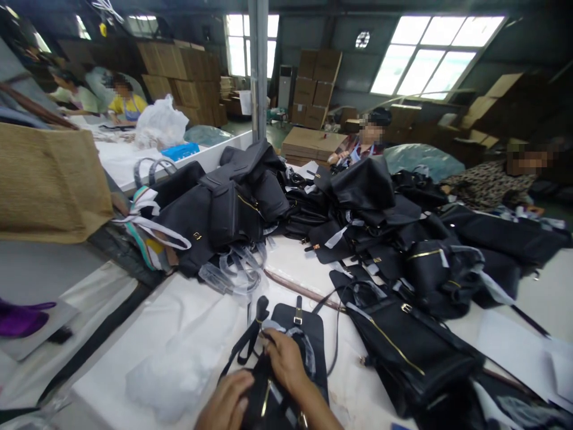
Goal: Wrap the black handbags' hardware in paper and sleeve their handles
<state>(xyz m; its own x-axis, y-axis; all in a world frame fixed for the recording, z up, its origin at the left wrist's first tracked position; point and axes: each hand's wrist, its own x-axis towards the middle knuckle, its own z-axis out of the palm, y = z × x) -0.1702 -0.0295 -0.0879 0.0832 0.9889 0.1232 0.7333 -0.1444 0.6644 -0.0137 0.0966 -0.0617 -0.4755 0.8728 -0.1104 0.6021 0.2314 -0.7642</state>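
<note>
At six o'clock in the head view, the person's right hand [286, 358] was bare, with a broad, rounded back and fingers that narrowed toward blunt tips. Its forearm [319, 412], toward half past five, was bare as well, a plain, smooth length cut off by the lower edge. The left hand [224, 403], just short of seven o'clock, was also bare, with slender fingers; its nails were too blurred to make out.
</note>
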